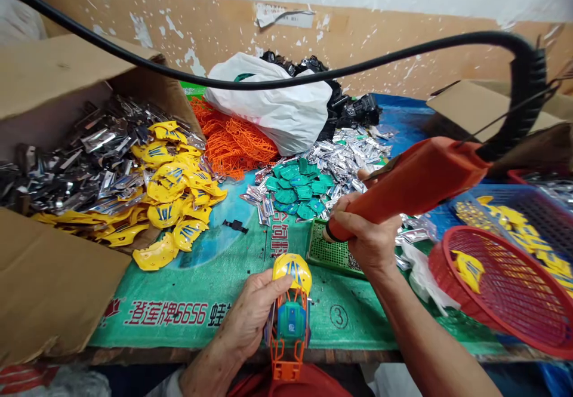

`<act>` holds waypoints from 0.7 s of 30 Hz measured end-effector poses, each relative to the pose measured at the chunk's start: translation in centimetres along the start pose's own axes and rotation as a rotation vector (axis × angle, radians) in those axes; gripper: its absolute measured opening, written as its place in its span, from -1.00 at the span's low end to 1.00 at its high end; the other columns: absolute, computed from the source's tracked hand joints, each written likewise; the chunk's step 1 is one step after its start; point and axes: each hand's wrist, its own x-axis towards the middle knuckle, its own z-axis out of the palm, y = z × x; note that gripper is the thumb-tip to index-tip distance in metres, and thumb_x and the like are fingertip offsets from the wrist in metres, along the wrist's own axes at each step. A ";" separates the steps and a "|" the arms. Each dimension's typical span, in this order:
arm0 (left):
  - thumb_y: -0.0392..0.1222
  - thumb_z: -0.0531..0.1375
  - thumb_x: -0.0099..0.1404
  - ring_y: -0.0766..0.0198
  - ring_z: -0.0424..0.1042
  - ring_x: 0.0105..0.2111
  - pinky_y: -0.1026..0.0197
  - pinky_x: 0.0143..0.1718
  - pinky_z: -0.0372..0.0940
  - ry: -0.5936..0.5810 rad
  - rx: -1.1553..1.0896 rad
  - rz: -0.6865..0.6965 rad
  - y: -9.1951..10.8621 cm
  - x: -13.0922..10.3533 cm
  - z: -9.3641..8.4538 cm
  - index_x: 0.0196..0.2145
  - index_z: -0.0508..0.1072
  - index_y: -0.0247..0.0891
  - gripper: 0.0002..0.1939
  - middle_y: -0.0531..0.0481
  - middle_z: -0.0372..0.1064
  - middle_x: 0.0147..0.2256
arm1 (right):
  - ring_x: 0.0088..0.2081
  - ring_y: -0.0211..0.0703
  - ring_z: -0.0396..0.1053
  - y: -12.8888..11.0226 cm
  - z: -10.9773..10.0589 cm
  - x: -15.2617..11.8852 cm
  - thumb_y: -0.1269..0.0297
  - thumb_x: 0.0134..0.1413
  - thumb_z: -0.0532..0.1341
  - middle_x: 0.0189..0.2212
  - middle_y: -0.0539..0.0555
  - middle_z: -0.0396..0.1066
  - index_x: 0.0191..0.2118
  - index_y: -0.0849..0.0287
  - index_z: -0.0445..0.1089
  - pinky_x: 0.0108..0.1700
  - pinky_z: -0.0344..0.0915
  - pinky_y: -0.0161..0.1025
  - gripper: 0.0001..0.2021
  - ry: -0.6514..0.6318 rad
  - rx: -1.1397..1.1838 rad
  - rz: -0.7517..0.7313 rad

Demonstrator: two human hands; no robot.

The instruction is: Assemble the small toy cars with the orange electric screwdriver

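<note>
My left hand (253, 310) is closed round a toy vehicle body near the table's front edge, its thumb on the yellow cover (293, 267). Behind that cover sit an orange frame (286, 368) and a teal panel (290, 319). In my right hand (373, 233) is a power screwdriver (416, 185) wrapped in orange, its tip pointing down into a green perforated tray (329, 255). Small dark screws (353, 262) lie in the tray, partly hidden by my hand. I cannot tell whether the tip holds a screw.
Yellow covers (172, 191) and chrome parts spill from a cardboard box (58, 277) at left. Teal panels (298, 185), orange frames (237, 140) and a white bag (268, 98) lie mid-table. A red basket (496, 283) stands right. A black cable (277, 83) crosses overhead.
</note>
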 end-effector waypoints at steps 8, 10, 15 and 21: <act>-0.08 0.36 0.05 0.45 0.30 -0.61 0.41 -0.55 0.25 0.009 -0.021 -0.004 0.1 -0.1 0.0 -0.32 0.57 -0.39 -0.69 0.00 0.43 -0.55 | -0.56 -0.28 0.30 -0.1 0.0 0.0 0.39 -0.32 0.39 -0.56 -0.07 0.39 -0.51 0.19 0.39 -0.47 0.28 -0.23 -0.83 0.013 0.020 -0.014; -0.08 0.37 0.05 0.45 0.30 -0.61 0.42 -0.55 0.24 -0.001 -0.011 -0.005 0.2 -0.2 0.1 -0.33 0.58 -0.39 -0.69 0.00 0.43 -0.56 | -0.57 -0.28 0.29 -0.4 0.2 0.0 0.41 -0.33 0.40 -0.57 -0.10 0.39 -0.45 0.18 0.39 -0.48 0.27 -0.24 -0.78 0.009 0.021 -0.011; -0.07 0.39 0.00 0.46 0.28 -0.63 0.41 -0.57 0.21 -0.014 0.009 -0.029 0.4 -0.4 0.4 -0.35 0.57 -0.41 -0.66 0.00 0.45 -0.54 | -0.56 -0.28 0.30 -0.8 0.7 -0.4 0.45 -0.34 0.39 -0.58 -0.11 0.39 -0.46 0.18 0.37 -0.46 0.28 -0.24 -0.77 0.041 -0.016 -0.005; -0.06 0.31 0.11 0.29 0.43 -0.45 0.31 -0.43 0.30 0.120 0.046 -0.018 -0.3 -0.7 -1.1 -0.25 0.55 -0.37 -0.67 -0.09 0.53 -0.39 | -0.56 -0.27 0.30 -0.1 0.3 -0.4 0.40 -0.34 0.40 -0.56 -0.07 0.39 -0.50 0.21 0.42 -0.46 0.28 -0.23 -0.82 0.066 -0.039 0.013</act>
